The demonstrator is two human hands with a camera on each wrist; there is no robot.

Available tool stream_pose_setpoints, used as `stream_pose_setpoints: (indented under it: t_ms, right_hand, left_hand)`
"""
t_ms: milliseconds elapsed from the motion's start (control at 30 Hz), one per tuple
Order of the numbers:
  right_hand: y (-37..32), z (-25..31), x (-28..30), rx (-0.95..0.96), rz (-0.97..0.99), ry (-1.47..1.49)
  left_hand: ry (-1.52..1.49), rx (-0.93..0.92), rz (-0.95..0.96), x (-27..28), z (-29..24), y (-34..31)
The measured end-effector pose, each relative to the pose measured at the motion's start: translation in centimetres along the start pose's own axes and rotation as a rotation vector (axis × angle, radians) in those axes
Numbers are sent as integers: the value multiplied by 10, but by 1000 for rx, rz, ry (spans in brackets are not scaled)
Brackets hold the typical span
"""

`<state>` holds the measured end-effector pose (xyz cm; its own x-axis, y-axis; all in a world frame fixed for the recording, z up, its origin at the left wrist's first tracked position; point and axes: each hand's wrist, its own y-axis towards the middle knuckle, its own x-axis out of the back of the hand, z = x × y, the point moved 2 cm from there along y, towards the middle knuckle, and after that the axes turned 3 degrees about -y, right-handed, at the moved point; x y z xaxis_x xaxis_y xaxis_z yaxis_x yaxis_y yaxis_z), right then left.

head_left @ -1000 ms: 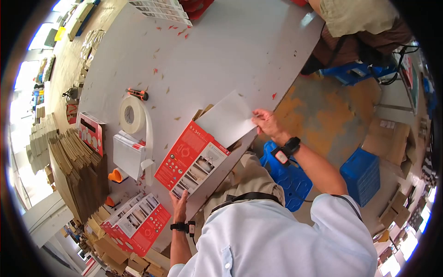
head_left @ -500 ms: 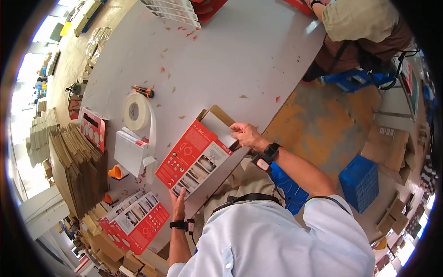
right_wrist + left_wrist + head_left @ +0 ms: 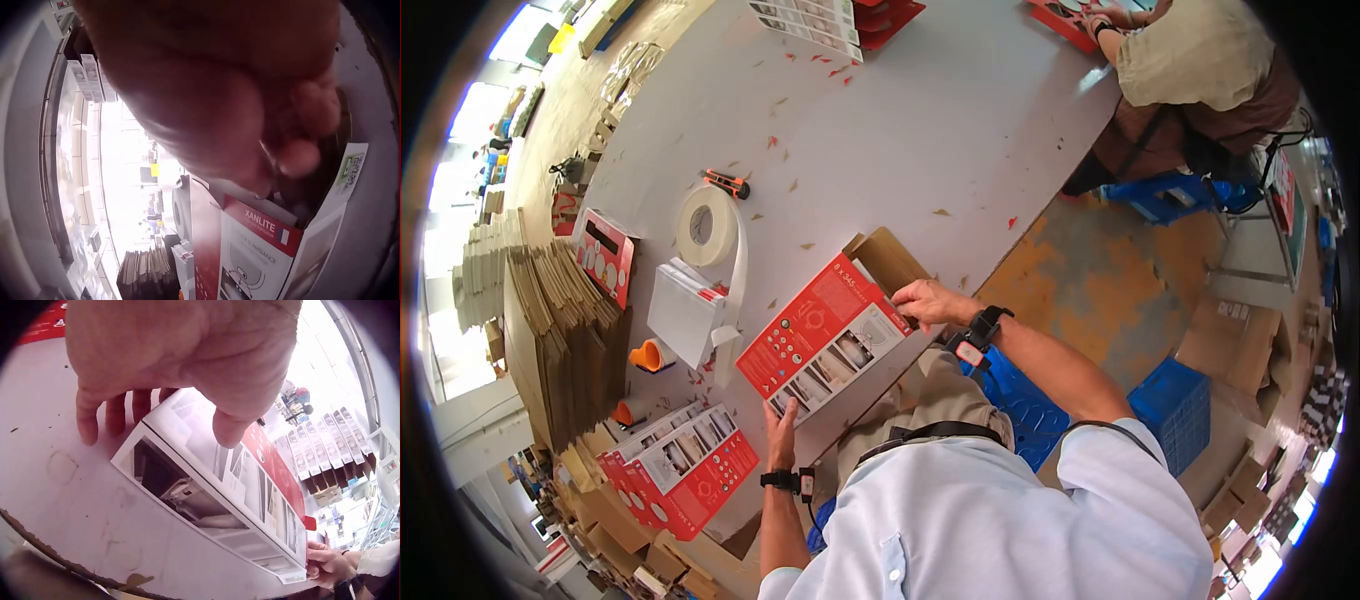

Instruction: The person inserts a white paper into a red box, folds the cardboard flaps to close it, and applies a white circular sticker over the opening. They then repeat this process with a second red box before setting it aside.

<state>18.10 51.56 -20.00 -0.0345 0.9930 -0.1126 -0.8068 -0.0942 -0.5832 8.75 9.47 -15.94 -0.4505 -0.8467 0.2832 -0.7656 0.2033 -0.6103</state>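
A red and white printed carton [image 3: 820,325] lies slantwise near the table's front edge, its brown flap [image 3: 890,265] standing out at the right end. My left hand [image 3: 780,432] holds the lower left end; in the left wrist view its thumb [image 3: 228,428] lies on the printed top and the fingers reach past the end. At the carton's mouth is my right hand [image 3: 933,302]. Its curled fingers [image 3: 300,156] reach into the opening in the right wrist view. A narrow pale edge [image 3: 278,203] shows beneath them; whether they pinch it I cannot tell.
A tape roll [image 3: 707,228], an orange cutter knife [image 3: 727,184] and white packs [image 3: 685,312] lie left of the carton. Printed cartons [image 3: 690,475] and stacked cardboard [image 3: 550,340] stand farther left. Another person [image 3: 1200,60] works at the upper right. A blue crate [image 3: 1170,415] stands on the floor.
The white sheet-like piece that stuck out of the carton's mouth has slid inside. My right hand moved left with it to the opening; my left hand kept its hold.
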Motion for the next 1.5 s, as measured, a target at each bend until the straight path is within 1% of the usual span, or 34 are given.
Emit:
stream_pose_setpoints:
  t_ms: [100,167,300,400,500,533,600,633,667,733,767,800,833,867,933,967,1000,1067,1100,1167,1200,1300,1333,1367,1433,1500]
  right_hand:
    - [4,-4,6,221,-212,-139]
    - [15,-8,-1,187,-253,-16]
    - [14,1,-9,145,-307,172]
    - [9,5,-16,-49,-113,592]
    - [12,16,-38,-63,45,560]
    - [4,30,-43,-11,60,463]
    - [8,36,-48,65,35,408]
    - [9,42,-49,106,17,375]
    - [9,50,-50,159,-32,315]
    - [7,83,-57,268,-114,184]
    - [1,102,-61,283,-147,-35]
    - [-24,145,-72,300,-178,-256]
    - [-48,184,-86,315,-207,-479]
    - [-66,211,-104,423,-239,-607]
    - [-94,244,-147,646,-287,-957]
    - [-106,255,-169,762,-307,-1120]
    - [-117,265,-190,815,-265,-1187]
    - [-133,276,-223,910,-195,-1310]
    - [-125,271,-235,890,-154,-1383]
    - [-99,248,-252,827,-80,-1524]
    - [-97,246,-257,832,-71,-1546]
    - [-140,259,-247,1058,-303,-1233]
    - [-157,264,-231,1022,-378,-1058]
    - [-169,263,-219,985,-488,-809]
    - [-173,250,-181,846,-660,-652]
    - [-153,226,-167,783,-675,-542]
  left_hand:
    - [-25,-1,-6,-2,-1,-2]
    - [-22,-15,5,-1,2,0]
    - [-56,-20,3,-1,2,1]
    - [-84,28,-14,-2,3,2]
    - [-93,38,8,-1,7,2]
    - [-129,18,27,1,10,3]
    - [-129,6,64,5,16,-2]
    - [-133,-6,88,3,7,-5]
    - [-94,135,96,7,1,-14]
    - [47,-69,10,26,10,-8]
    - [111,-164,-48,40,16,-4]
    - [151,-283,-119,59,5,-4]
    - [-11,-302,-81,67,-29,-18]
    - [-173,-315,-46,80,-62,-36]
    - [-67,-672,-51,95,-125,-77]
    - [-102,-776,-44,100,-151,-98]
    - [-130,-878,-33,101,-170,-116]
    - [-160,-961,-113,92,-183,-140]
    - [-175,-1003,-144,92,-185,-145]
    - [-157,-833,-168,90,-158,-107]
    - [-145,-753,-166,87,-152,-98]
    - [162,-1087,-352,85,-157,-95]
    - [28,-1026,-323,84,-160,-95]
    - [-55,-1001,-323,81,-160,-89]
    - [-199,-955,-318,77,-160,-75]
    - [-180,-976,-400,74,-162,-62]
